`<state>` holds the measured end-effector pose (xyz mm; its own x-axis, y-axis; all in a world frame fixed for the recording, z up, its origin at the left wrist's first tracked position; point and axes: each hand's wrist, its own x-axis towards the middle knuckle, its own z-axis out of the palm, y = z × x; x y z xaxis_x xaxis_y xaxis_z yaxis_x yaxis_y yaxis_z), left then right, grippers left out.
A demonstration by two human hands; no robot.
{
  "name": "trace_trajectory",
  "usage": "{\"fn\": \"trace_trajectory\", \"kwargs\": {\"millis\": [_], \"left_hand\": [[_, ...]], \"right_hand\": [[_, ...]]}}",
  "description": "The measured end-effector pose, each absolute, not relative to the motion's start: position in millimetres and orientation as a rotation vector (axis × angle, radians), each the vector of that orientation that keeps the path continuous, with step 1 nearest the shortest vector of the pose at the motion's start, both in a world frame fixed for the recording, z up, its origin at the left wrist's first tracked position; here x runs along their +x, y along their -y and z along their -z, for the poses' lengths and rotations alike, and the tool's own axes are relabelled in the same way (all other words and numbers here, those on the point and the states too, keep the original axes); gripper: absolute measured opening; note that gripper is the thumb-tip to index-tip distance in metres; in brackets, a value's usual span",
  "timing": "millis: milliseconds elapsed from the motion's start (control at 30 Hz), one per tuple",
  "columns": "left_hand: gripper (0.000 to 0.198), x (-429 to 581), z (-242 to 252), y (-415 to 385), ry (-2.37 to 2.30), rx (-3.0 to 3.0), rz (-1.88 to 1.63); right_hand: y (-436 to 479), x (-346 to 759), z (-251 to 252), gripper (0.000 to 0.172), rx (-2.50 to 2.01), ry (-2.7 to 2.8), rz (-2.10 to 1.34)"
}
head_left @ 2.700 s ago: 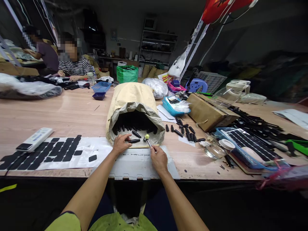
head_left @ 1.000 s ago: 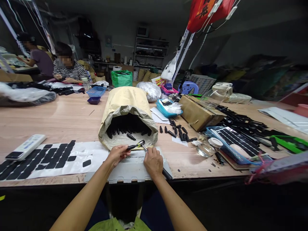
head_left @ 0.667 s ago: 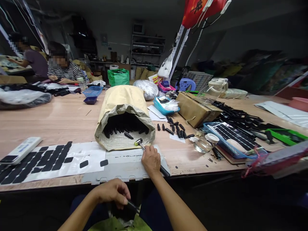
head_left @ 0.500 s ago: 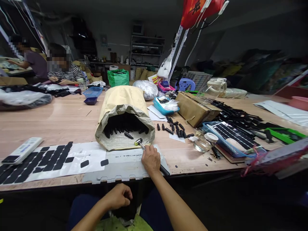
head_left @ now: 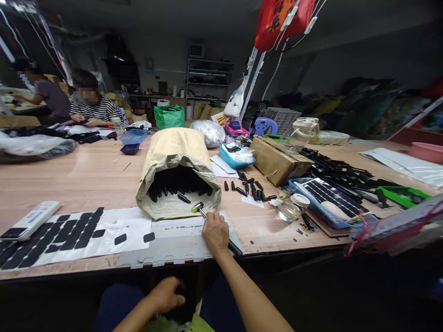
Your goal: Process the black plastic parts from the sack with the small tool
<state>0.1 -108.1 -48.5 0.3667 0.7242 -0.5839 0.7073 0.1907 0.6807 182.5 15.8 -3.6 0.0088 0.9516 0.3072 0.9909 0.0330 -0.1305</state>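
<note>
My right hand [head_left: 215,233] is closed round a small hammer [head_left: 236,247] at the table's front edge. The hammer has a yellowish head, a metal shaft and a black grip, and its head lies at the mouth of a paper sack [head_left: 178,140]. Many black pieces [head_left: 180,180] fill the shadowed inside of the sack, and one lies loose near its lip. A grey mat [head_left: 162,244] spreads under the hand. Below the table edge, over my lap, my left hand [head_left: 168,294] is smeared by motion; its fingers are unclear, and it touches nothing I can see.
To the left lie a white device [head_left: 32,219] and a sheet with black stickers [head_left: 83,230]. On the right are loose black pieces [head_left: 256,189], a glass jar [head_left: 290,210], a cardboard box [head_left: 277,159] and a blue tray [head_left: 294,186]. Two people sit at the far left.
My left hand has moved slightly down, further below the table edge. My right hand stays on the hammer. The view has shifted a little.
</note>
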Motion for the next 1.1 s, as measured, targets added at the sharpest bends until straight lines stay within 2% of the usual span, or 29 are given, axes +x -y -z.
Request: {"fn": "trace_trajectory", "kwargs": {"millis": [100, 167, 267, 333, 400, 500, 633, 833, 1000, 1100], "left_hand": [[0.039, -6, -4, 84, -0.973, 1.527, 0.089], [0.038, -10, -37, 48, -0.886, 1.517, -0.072], [0.026, -12, -60, -24, -1.334, 1.838, -0.553], [0.031, -11, -57, -69, -1.659, 2.045, -0.657], [0.037, -11, -46, -101, -1.819, 2.204, -0.55], [0.026, -11, -28, -119, -1.857, 2.299, -0.372], [0.019, -18, -10, -99, -1.803, 2.243, -0.446], [0.026, -25, 5, -64, -1.756, 2.03, -0.813], [0.016, -27, 5, -67, -1.702, 1.971, -0.827], [0.017, -28, 5, -69, -1.699, 1.961, -0.825]], "right_hand": [[-16, 182, 4, 0.016, -1.986, 2.003, 0.178], [-16, 182, 4, 0.016, -1.985, 2.002, 0.179], [-17, 182, 4, 0.016, -1.976, 2.002, 0.185], [-17, 183, 5, 0.015, -1.975, 2.001, 0.188], [-18, 183, 5, 0.015, -1.973, 1.998, 0.189], [-18, 184, 6, 0.016, -1.964, 1.995, 0.183], [-18, 184, 7, 0.017, -1.954, 1.993, 0.159], [-19, 188, 4, 0.019, -1.947, 2.0, 0.068], [-22, 188, -12, 0.027, -1.861, 1.858, -0.185], [-23, 179, -20, 0.03, -1.708, 1.794, -0.321]]}}
